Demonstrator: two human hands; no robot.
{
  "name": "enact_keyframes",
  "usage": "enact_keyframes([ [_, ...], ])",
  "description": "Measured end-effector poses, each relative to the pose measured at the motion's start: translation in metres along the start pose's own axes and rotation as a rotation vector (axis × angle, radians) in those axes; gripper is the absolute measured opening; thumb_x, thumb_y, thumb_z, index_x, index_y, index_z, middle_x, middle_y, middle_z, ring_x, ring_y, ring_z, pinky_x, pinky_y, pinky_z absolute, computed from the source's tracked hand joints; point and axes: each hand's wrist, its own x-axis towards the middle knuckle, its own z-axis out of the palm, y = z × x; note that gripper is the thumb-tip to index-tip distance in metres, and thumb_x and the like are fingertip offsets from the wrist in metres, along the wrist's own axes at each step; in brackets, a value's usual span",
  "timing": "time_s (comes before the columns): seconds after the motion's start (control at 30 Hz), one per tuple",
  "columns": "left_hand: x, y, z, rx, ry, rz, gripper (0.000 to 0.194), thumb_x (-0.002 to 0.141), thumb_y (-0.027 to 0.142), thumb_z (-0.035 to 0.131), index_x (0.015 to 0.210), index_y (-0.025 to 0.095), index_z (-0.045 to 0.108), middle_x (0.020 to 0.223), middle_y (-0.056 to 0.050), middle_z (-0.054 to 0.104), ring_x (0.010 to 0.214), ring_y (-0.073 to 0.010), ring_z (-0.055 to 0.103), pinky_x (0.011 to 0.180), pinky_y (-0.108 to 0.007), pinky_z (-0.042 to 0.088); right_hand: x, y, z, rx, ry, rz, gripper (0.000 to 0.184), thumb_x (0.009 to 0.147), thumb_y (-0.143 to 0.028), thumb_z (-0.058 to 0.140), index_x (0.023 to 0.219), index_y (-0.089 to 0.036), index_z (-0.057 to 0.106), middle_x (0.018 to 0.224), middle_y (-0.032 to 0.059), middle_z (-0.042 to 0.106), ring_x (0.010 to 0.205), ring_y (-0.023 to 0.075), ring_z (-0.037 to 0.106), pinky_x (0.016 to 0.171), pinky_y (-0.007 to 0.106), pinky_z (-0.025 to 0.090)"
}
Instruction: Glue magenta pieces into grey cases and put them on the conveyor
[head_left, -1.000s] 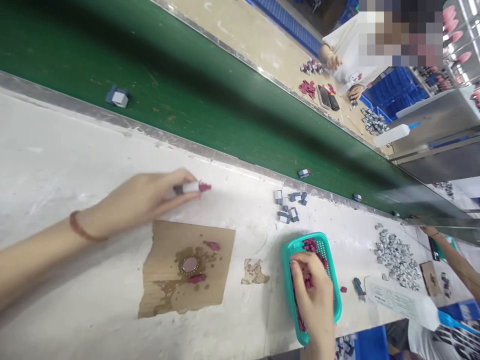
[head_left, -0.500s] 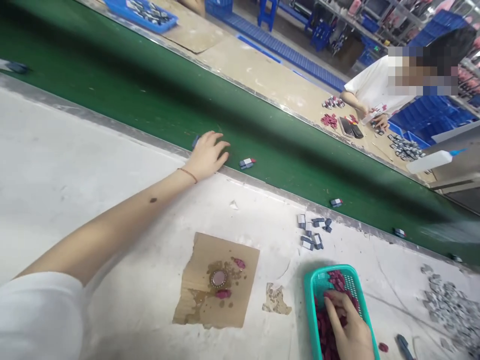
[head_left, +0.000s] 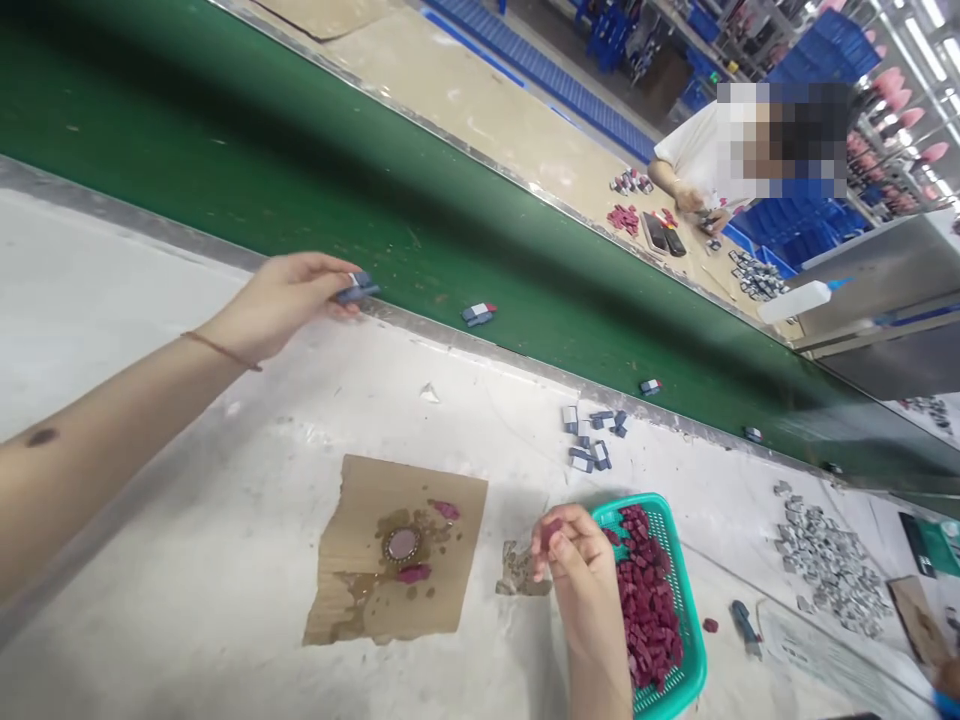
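Observation:
My left hand (head_left: pixel 289 295) is at the near edge of the green belt, its fingers closed on a blue-grey and white plastic part (head_left: pixel 358 287). My right hand (head_left: pixel 576 560) pinches a small dark red piece (head_left: pixel 553 530) just left of the teal basket (head_left: pixel 694 640). Many dark red pieces (head_left: pixel 651 600) fill that basket. On the white table lies a brown cardboard sheet (head_left: pixel 450 600) with wet stains, a round cap-like disc (head_left: pixel 401 544) and two dark red pieces (head_left: pixel 413 573). A scrap of stained card (head_left: pixel 517 575) is partly behind my right hand.
Several blue-grey and white parts (head_left: pixel 581 459) lie beside the green belt (head_left: pixel 420 250). The belt carries a few assembled parts (head_left: pixel 478 314). A heap of grey pieces (head_left: pixel 829 560) is at the right. Across the belt, a co-worker (head_left: pixel 712 150) handles parts near a white bottle (head_left: pixel 795 300).
My left hand put down a red-tipped part on the belt, then took up another blue-grey part. My right hand came out of the basket with a dark red piece.

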Motion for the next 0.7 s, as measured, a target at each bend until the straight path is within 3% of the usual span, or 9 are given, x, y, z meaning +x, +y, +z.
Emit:
enact_keyframes([
  [0.1,-0.027,-0.007,-0.003,-0.352,-0.157,-0.099,0.034,0.085,0.028,0.062,0.109,0.005,0.062,0.107,-0.013,0.069,0.091,-0.0207,0.065,0.099,-0.046,0.048,0.005,0.011,0.010,-0.068,-0.035,0.050,0.029,0.074,-0.045,0.076,0.084,-0.019,0.072,0.062,-0.0008,0.060,0.051,0.0105,0.051,0.049,0.021,0.044],
  [0.27,-0.070,-0.030,-0.008,-0.512,-0.458,-0.190,0.028,0.076,0.038,0.074,0.093,0.016,0.070,0.101,-0.008,0.073,0.098,-0.0246,0.067,0.093,-0.040,0.054,0.013,0.021,0.029,-0.053,-0.070,0.101,0.034,0.077,-0.051,0.072,0.091,-0.019,0.069,0.058,-0.0038,0.054,0.048,0.0084,0.044,0.045,0.018,0.035],
  [0.4,-0.095,-0.048,-0.007,-0.492,-0.523,-0.178,0.022,0.082,0.040,0.070,0.087,0.019,0.072,0.087,-0.006,0.072,0.083,-0.0210,0.067,0.078,-0.033,0.056,0.017,0.030,0.038,-0.019,-0.054,0.108,0.034,0.075,-0.051,0.074,0.078,-0.019,0.063,0.057,-0.0042,0.052,0.047,0.0078,0.042,0.043,0.017,0.033],
  [0.5,-0.109,-0.056,-0.005,-0.518,-0.519,-0.189,0.023,0.079,0.040,0.072,0.087,0.018,0.071,0.081,-0.006,0.069,0.074,-0.0191,0.063,0.067,-0.030,0.053,0.018,0.038,0.040,-0.071,-0.108,0.147,0.034,0.077,-0.051,0.072,0.083,-0.019,0.066,0.060,-0.0025,0.057,0.047,0.0087,0.046,0.044,0.019,0.038],
  [0.6,-0.119,-0.056,-0.002,-0.581,-0.541,-0.329,0.030,0.071,0.038,0.079,0.091,0.018,0.069,0.086,-0.005,0.068,0.076,-0.0179,0.061,0.067,-0.027,0.050,0.017,0.044,0.044,-0.195,-0.178,0.131,0.031,0.078,-0.048,0.071,0.086,-0.018,0.068,0.061,-0.0019,0.058,0.047,0.0098,0.048,0.044,0.021,0.040],
  [0.7,-0.127,-0.054,0.001,-0.623,-0.604,-0.447,0.039,0.063,0.037,0.085,0.091,0.017,0.067,0.086,-0.003,0.066,0.075,-0.0154,0.058,0.066,-0.025,0.048,0.014,0.046,0.053,-0.403,-0.193,-0.013,0.024,0.082,-0.041,0.065,0.078,-0.018,0.068,0.060,-0.0004,0.061,0.051,0.0122,0.053,0.049,0.022,0.043],
])
